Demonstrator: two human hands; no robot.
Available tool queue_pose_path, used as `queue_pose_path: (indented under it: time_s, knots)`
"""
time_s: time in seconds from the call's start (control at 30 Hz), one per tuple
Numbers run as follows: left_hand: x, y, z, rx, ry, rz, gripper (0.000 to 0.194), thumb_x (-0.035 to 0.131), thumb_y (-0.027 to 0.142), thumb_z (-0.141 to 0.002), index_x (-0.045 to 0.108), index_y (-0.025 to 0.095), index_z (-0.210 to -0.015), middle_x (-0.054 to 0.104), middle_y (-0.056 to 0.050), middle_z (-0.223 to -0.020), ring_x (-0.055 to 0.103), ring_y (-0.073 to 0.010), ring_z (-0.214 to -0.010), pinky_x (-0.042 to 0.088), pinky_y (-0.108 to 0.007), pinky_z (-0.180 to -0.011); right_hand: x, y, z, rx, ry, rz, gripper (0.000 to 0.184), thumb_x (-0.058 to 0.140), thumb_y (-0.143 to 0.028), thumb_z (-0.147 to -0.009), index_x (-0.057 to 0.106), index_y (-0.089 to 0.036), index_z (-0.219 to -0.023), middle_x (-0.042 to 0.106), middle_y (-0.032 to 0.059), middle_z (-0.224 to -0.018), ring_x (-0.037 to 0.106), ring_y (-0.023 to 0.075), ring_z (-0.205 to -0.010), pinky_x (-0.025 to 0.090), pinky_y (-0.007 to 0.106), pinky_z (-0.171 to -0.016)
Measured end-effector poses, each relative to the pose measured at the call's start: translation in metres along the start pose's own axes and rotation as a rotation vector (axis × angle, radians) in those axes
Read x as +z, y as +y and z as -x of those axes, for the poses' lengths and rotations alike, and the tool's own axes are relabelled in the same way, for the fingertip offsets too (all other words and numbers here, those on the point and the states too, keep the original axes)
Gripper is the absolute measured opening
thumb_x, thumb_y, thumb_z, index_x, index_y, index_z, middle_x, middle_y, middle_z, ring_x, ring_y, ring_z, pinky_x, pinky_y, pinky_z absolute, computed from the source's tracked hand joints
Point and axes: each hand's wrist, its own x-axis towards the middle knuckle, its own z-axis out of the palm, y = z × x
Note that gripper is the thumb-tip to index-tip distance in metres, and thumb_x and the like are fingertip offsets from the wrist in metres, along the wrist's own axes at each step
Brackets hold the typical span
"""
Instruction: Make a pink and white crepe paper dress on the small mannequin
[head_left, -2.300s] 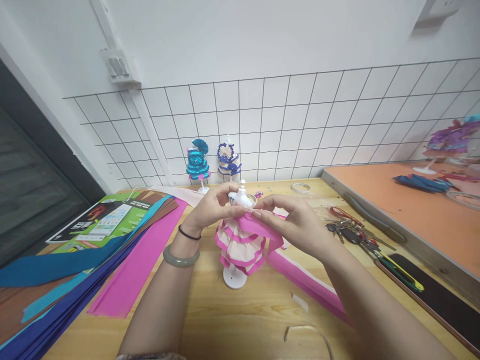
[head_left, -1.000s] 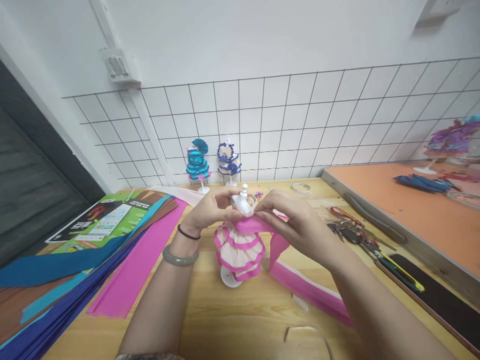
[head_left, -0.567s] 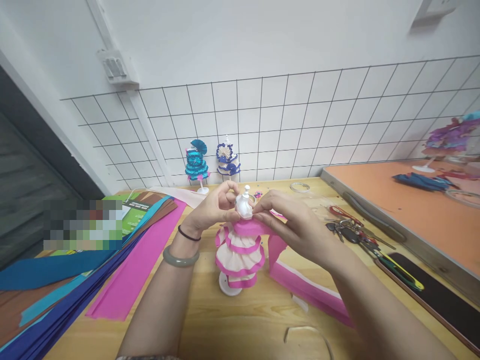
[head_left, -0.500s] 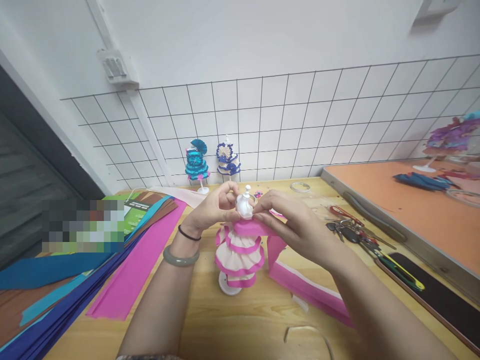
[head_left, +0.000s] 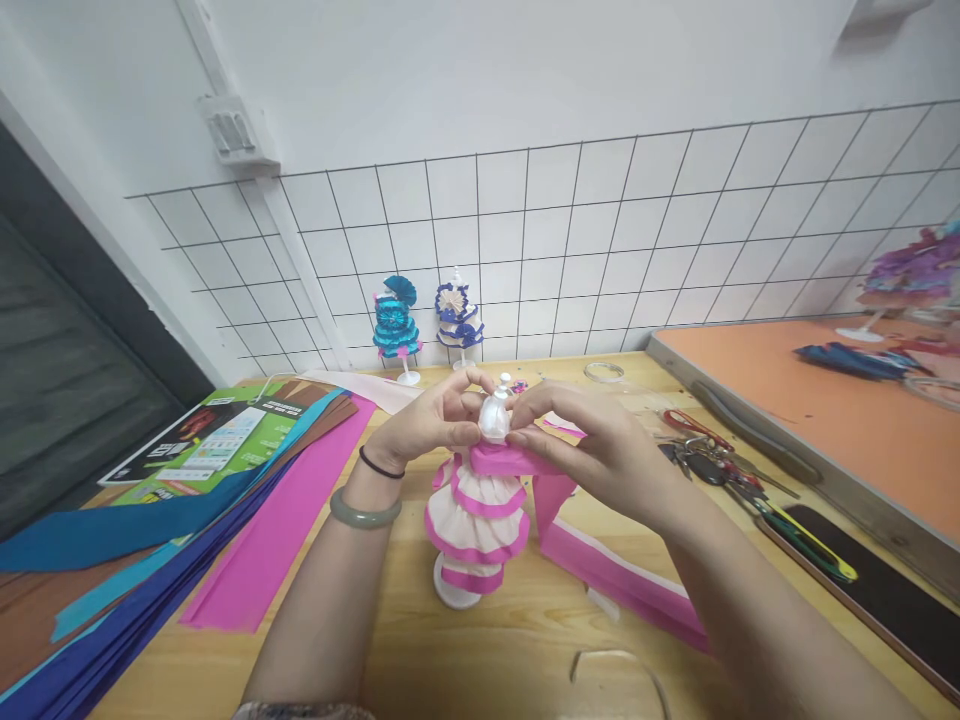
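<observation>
A small white dress form (head_left: 494,414) stands leaning on the wooden table, its lower part wrapped in a tiered skirt (head_left: 478,510) of cream crepe paper with pink edges. My left hand (head_left: 442,412) is closed around its bust from the left, thumb in front and fingers behind. From the right, my right hand (head_left: 581,432) pinches a pink and cream crepe paper strip (head_left: 622,577) against the form's waist. The strip's free length trails down to the right across the table. Below the skirt, a round white base (head_left: 454,590) shows. My fingers partly hide the strip's upper end.
Crepe paper strips (head_left: 277,530) and a green leaflet (head_left: 259,450) lie at left. Two decorated dress forms (head_left: 395,325) stand by the wall grid. At right are keys (head_left: 705,465), green-and-yellow-handled scissors (head_left: 814,545), a dark phone (head_left: 862,600) and an orange board (head_left: 780,390).
The dress form leans further, its top shifted slightly right and its base slightly left and nearer. Both hands keep their hold around the bust and waist. The view has shifted a little.
</observation>
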Motion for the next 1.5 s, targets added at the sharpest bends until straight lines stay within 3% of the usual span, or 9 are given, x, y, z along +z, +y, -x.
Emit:
queue_pose_path:
  time_s: [0.27, 0.37, 0.53, 0.73, 0.93, 1.17, 1.33, 1.5]
  knots:
    - [-0.001, -0.001, 0.0, 0.038, 0.046, -0.015, 0.047, 0.079, 0.027, -0.062, 0.051, 0.02, -0.099, 0.067, -0.003, -0.084, 0.063, -0.0143, -0.073, 0.048, -0.021, -0.061, 0.0, -0.002, 0.001, 0.006, -0.011, -0.058, 0.006, 0.056, -0.024, -0.087, 0.059, -0.019, -0.087, 0.064, 0.0029, -0.088, 0.057, 0.0133, -0.081, 0.045, 0.027, -0.074]
    - [-0.003, -0.003, -0.002, 0.091, 0.076, -0.082, 0.041, 0.078, 0.025, -0.063, 0.059, 0.018, -0.098, 0.066, -0.005, -0.093, 0.063, -0.0171, -0.086, 0.05, -0.026, -0.072, -0.001, -0.004, 0.0, 0.008, -0.012, -0.071, 0.005, 0.057, -0.023, -0.086, 0.06, -0.019, -0.086, 0.064, 0.002, -0.086, 0.057, 0.0123, -0.079, 0.044, 0.026, -0.072]
    - [-0.003, -0.004, -0.005, 0.154, 0.03, -0.169, 0.035, 0.073, 0.026, -0.07, 0.065, 0.021, -0.104, 0.061, -0.009, -0.116, 0.058, -0.0225, -0.106, 0.047, -0.033, -0.087, -0.001, -0.004, 0.0, 0.03, 0.004, -0.075, 0.005, 0.058, -0.024, -0.085, 0.06, -0.019, -0.085, 0.065, 0.0016, -0.087, 0.058, 0.0121, -0.079, 0.045, 0.025, -0.073]
    - [-0.001, -0.004, -0.006, 0.162, 0.108, -0.122, 0.048, 0.078, 0.026, -0.063, 0.058, 0.02, -0.106, 0.064, -0.008, -0.105, 0.062, -0.0196, -0.094, 0.048, -0.029, -0.078, -0.001, -0.005, 0.0, 0.087, 0.011, -0.078, 0.005, 0.06, -0.024, -0.084, 0.061, -0.019, -0.082, 0.066, 0.0016, -0.084, 0.059, 0.0129, -0.078, 0.046, 0.026, -0.072]
    - [0.004, -0.005, -0.01, 0.176, 0.091, -0.067, 0.026, 0.069, 0.026, -0.074, 0.048, 0.018, -0.086, 0.064, -0.007, -0.099, 0.061, -0.0159, -0.089, 0.047, -0.028, -0.074, -0.004, -0.001, -0.002, 0.182, 0.043, -0.06, 0.011, 0.06, -0.029, -0.083, 0.063, -0.019, -0.081, 0.067, 0.0026, -0.082, 0.06, 0.0139, -0.076, 0.047, 0.025, -0.067]
    - [0.015, -0.004, -0.013, 0.119, 0.247, -0.219, 0.019, 0.062, 0.031, -0.079, 0.051, 0.016, -0.078, 0.054, 0.0, -0.076, 0.051, -0.0087, -0.069, 0.04, -0.021, -0.062, -0.004, 0.009, -0.004, 0.286, 0.081, -0.081, 0.017, 0.057, -0.034, -0.083, 0.062, -0.018, -0.081, 0.066, 0.0026, -0.078, 0.059, 0.0134, -0.07, 0.046, 0.024, -0.06]
    - [0.017, -0.003, -0.013, 0.099, 0.228, -0.228, 0.019, 0.06, 0.032, -0.081, 0.052, 0.016, -0.083, 0.053, 0.0, -0.076, 0.049, -0.0082, -0.068, 0.039, -0.02, -0.061, -0.003, 0.011, -0.005, 0.318, 0.09, -0.099, 0.015, 0.057, -0.031, -0.083, 0.06, -0.017, -0.077, 0.064, 0.0023, -0.075, 0.058, 0.0128, -0.068, 0.045, 0.025, -0.06]
    - [0.021, -0.004, -0.015, 0.074, 0.232, -0.209, 0.025, 0.068, 0.028, -0.075, 0.048, 0.016, -0.084, 0.054, 0.0, -0.079, 0.051, -0.0084, -0.072, 0.041, -0.021, -0.064, -0.002, 0.012, -0.005, 0.307, 0.099, -0.1, 0.015, 0.056, -0.03, -0.083, 0.061, -0.016, -0.078, 0.064, 0.0024, -0.074, 0.057, 0.0125, -0.066, 0.044, 0.024, -0.058]
